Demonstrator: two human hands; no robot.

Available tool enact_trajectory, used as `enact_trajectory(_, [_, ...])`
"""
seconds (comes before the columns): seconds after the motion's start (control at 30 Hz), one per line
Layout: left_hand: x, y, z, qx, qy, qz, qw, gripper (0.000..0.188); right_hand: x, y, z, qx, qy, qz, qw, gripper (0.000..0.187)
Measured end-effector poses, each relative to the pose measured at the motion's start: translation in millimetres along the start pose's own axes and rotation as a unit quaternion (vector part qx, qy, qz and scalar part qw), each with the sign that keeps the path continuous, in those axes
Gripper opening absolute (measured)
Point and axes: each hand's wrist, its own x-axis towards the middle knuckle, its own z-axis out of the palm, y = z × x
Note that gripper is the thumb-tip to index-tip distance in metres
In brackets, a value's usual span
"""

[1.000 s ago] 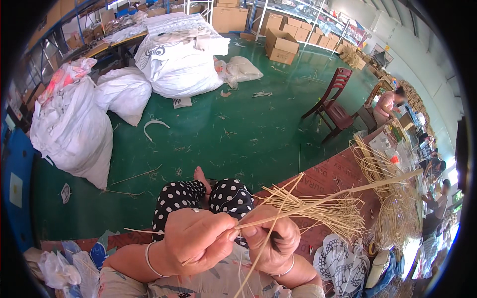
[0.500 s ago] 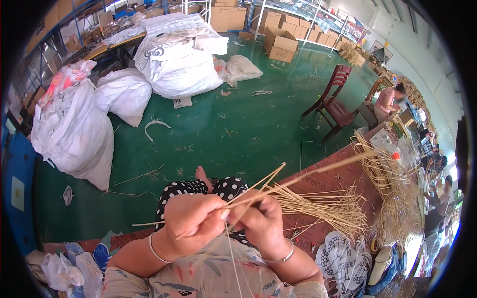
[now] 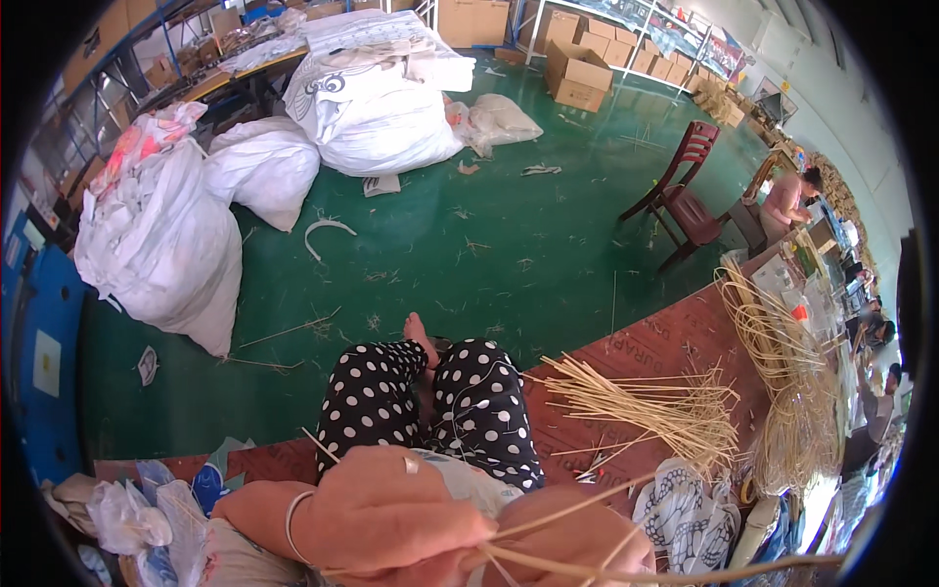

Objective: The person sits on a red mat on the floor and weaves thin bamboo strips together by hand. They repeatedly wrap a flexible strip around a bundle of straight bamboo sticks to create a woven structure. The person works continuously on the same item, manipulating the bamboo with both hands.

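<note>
My left hand (image 3: pixel 396 519) is raised close at the lower middle, its fingers closed around thin tan rattan strands. The end of one strand (image 3: pixel 321 445) sticks out beyond it on the left. More rattan strands (image 3: pixel 577 509) fan out to the right from the grip, the thickest bending along the lower edge. My right hand (image 3: pixel 577 533) meets the left one there, curled at the strands, with its fingertips partly hidden. A loose pile of cut rattan sticks (image 3: pixel 646 406) lies on the reddish board to the right of my knees.
Coiled rattan bundles (image 3: pixel 773 372) lie at the right, near white butterfly-patterned pieces (image 3: pixel 675 519). Plastic bags (image 3: pixel 127 519) lie at the lower left. Beyond are large white sacks (image 3: pixel 166 254), a dark red chair (image 3: pixel 685 205) and an open carton (image 3: pixel 577 78). A co-worker (image 3: pixel 785 203) sits at the far right.
Both hands have come down and nearer to me, bringing the strands along, so my knees show more. The surroundings have shifted slightly right in the view.
</note>
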Motion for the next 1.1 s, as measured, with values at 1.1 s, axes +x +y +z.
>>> enact_trajectory(1.1, [-10, -43, 7, -0.135, 0.071, -0.129, 0.98, 0.024, -21, 39, -33, -0.491, 0.275, -0.012, 0.826, 0.044])
